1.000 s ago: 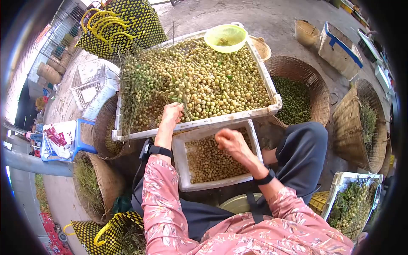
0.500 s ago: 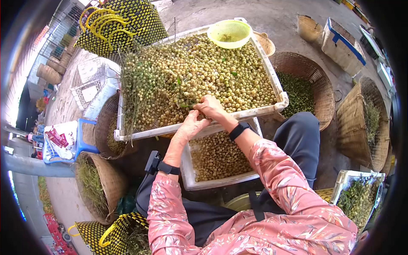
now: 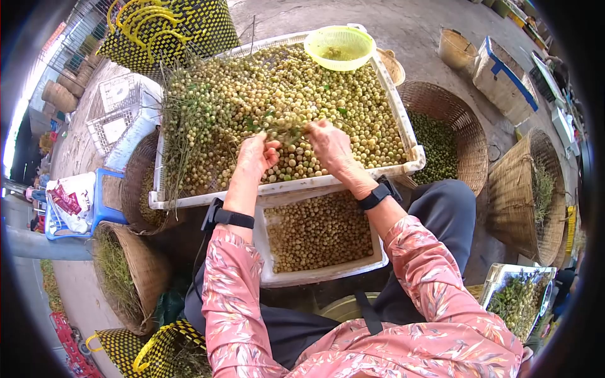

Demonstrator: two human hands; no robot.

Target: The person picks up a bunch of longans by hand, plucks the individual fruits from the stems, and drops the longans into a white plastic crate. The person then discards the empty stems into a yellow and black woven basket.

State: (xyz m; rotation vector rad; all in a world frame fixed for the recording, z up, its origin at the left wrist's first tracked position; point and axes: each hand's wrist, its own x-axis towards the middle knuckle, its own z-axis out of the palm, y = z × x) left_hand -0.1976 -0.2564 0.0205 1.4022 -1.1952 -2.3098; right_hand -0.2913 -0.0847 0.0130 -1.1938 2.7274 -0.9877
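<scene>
A large white crate (image 3: 403,126) holds a heap of small yellow-green round fruit (image 3: 328,88), with stemmed bunches (image 3: 189,120) piled at its left end. Over the heap, my left hand (image 3: 255,157) and my right hand (image 3: 331,145) each pinch one end of a leafy fruit sprig (image 3: 283,129). Below the big crate, between my knees, sits a smaller white tub (image 3: 315,274) full of loose picked fruit. A yellow-green plastic colander (image 3: 339,47) rests on the far end of the heap.
A wicker basket of green fruit (image 3: 441,142) stands right of the crate, another wicker basket (image 3: 526,192) further right. Baskets with stems (image 3: 126,271) sit at left, a black-and-yellow woven bag (image 3: 170,28) behind. A crate of bunches (image 3: 517,302) lies at lower right.
Both hands moved up from the crate's near edge onto the heap and now hold a sprig between them. A second ago my right hand was over the small tub.
</scene>
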